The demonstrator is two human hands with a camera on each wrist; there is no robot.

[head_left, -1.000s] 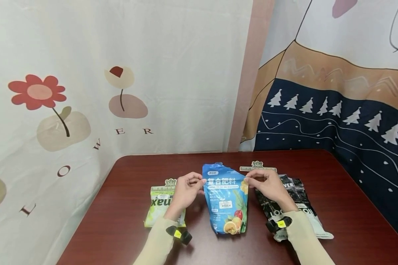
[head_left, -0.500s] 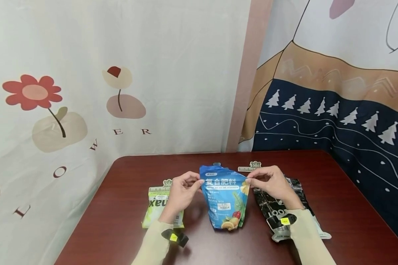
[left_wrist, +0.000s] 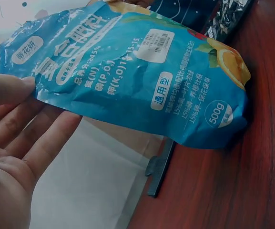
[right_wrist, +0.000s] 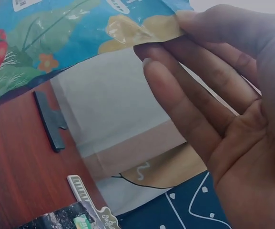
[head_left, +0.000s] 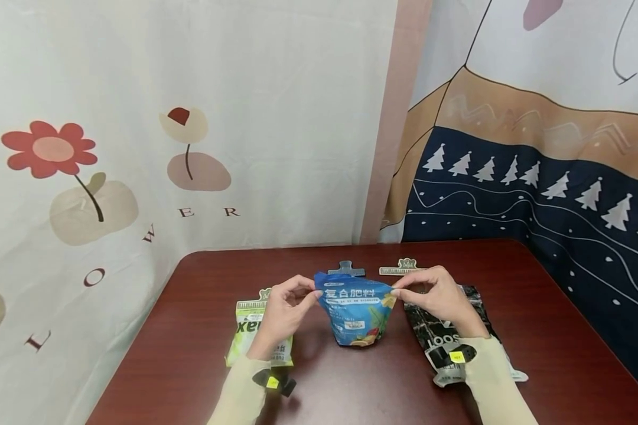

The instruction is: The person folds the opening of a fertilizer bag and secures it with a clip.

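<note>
A blue fertilizer bag (head_left: 355, 316) hangs between both hands near the middle of the table, its printed front facing me and its top edge stretched sideways. At its upper left edge, my left hand (head_left: 286, 313) pinches the film between thumb and fingers. The right hand (head_left: 440, 298) pinches the upper right edge the same way. In the left wrist view, the thumb (left_wrist: 13, 88) presses on the bag's front while the other fingers lie behind it. From the right wrist, the thumb and index finger hold the yellow-printed corner of the bag (right_wrist: 147, 31).
Behind the bag lies a dark clip (head_left: 345, 270). To the left, a green bag (head_left: 241, 336) carries a cream clip (head_left: 251, 304) along its top. A black bag (head_left: 441, 336) lies under the right forearm, with another cream clip (head_left: 401, 270) at its top.
The blue bag's bottom has risen and its front looks much shorter, tilted differently. More of the dark clip behind shows. Both hands keep their pinch on the bag.
</note>
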